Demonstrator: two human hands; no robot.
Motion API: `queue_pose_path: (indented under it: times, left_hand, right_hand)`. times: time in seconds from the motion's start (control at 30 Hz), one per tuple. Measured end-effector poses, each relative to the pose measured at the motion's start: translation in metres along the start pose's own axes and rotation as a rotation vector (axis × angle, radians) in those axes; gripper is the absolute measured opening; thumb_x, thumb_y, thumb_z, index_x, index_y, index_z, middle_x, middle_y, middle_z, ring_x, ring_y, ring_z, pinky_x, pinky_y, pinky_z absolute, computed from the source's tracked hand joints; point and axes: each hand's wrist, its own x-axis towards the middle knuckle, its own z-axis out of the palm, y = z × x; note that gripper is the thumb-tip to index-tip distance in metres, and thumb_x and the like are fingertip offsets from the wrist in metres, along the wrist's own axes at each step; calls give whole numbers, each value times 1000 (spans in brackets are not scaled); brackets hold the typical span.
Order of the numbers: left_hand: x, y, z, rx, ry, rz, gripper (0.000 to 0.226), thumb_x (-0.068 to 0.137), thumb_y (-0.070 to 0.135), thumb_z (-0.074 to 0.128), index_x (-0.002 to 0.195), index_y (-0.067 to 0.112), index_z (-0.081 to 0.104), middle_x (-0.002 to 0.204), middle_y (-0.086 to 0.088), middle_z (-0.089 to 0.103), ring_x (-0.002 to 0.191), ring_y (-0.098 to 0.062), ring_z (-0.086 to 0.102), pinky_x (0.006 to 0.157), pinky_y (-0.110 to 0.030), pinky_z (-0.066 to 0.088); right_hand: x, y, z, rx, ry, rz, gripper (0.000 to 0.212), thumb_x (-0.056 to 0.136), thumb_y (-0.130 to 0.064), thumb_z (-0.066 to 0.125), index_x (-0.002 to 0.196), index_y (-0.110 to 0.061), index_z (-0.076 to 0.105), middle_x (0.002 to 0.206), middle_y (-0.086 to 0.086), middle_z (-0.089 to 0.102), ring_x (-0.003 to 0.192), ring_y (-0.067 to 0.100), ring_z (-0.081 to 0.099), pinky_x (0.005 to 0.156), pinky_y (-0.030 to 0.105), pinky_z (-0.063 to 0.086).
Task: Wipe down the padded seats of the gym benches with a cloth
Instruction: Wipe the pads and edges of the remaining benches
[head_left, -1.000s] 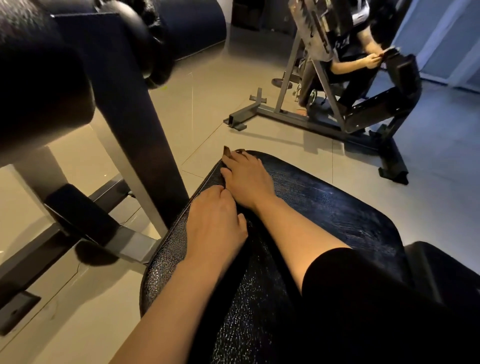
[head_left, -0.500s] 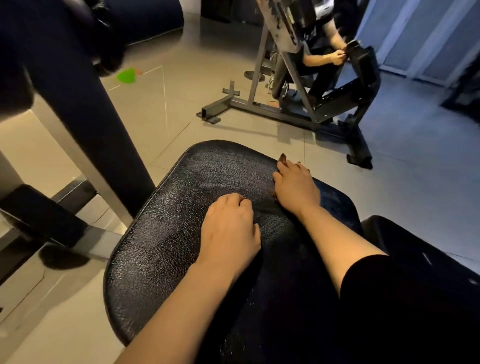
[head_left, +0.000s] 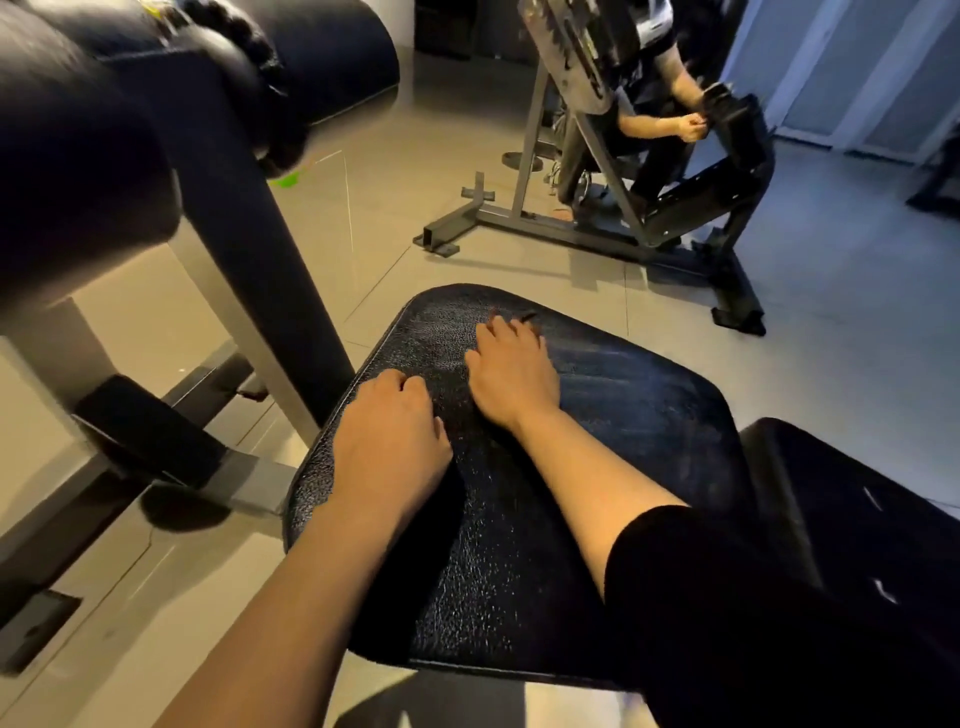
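Change since earlier frame: both hands have slid from the seat's right half back toward its middle and left; right hand was at the far right edge, now sits mid-pad near the far edge.
Seat: black padded seat (head_left: 623, 405), textured, lies centre frame under both forearms; surface right of the hands shows a dull smeared sheen.
Left hand: left hand (head_left: 389, 441) rests palm down on the near-left part of the pad; fingers curled under at the knuckles, close together.
Right hand: right hand (head_left: 511, 374) lies just beyond and beside the left, palm down; fingers stretched forward and slightly spread, tips near the pad's far edge.
Cloth: cloth (head_left: 527, 316) shows only as a small dark scrap at the right fingertips; cannot tell how much lies under the palm, nor whether the fingers pinch it or merely press it.
Left hand contents: cannot tell whether anything is held under the curled fingers.
Sleeve: black sleeve (head_left: 727, 597) covers the right arm from the elbow up.
Second pad: another black pad (head_left: 857, 493) adjoins the seat on the right.
Left side: grey steel frame (head_left: 270, 332) with black roller pads (head_left: 78, 171) stands just beside the seat.
Background: another person (head_left: 660, 104) sits at a grey machine (head_left: 597, 223) well apart, across the tiled floor (head_left: 831, 312).
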Motion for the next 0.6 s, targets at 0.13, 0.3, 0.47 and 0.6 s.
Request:
queue_pose_path:
  times: [0.13,0.3,0.47,0.6]
  left_hand:
    - [-6,-7,-5,-20,9,-50,20,85,15,52,100,4,58,110,-15,55,101,-33,52,79,-43,48]
    - [-23,4,1,38,30,-16,22,85,21,52,101,7,58,108,-12,55,102,-30,51,82,-38,43]
    - [-44,34,19,94,31,125,26,91,30,49,107,11,57,116,-10,55,112,-30,49,90,-37,39]
    - [-68,63,30,92,-10,233,34,92,32,48,119,12,55,128,-9,51,120,-30,45,98,-38,36]
  right_hand:
    - [-3,-52,9,40,3,-170,47,104,-32,30,146,-13,36,157,6,27,146,26,18,119,48,13]
    - [-20,-39,3,81,-25,-229,46,104,-31,30,147,-15,36,157,3,27,146,26,14,118,42,14]
    - [-53,15,2,109,36,-90,47,103,-33,32,146,-17,38,157,1,29,146,25,15,119,42,16]
    - [-87,84,-1,77,25,77,48,104,-33,31,148,-16,34,159,3,25,147,25,14,120,44,15]
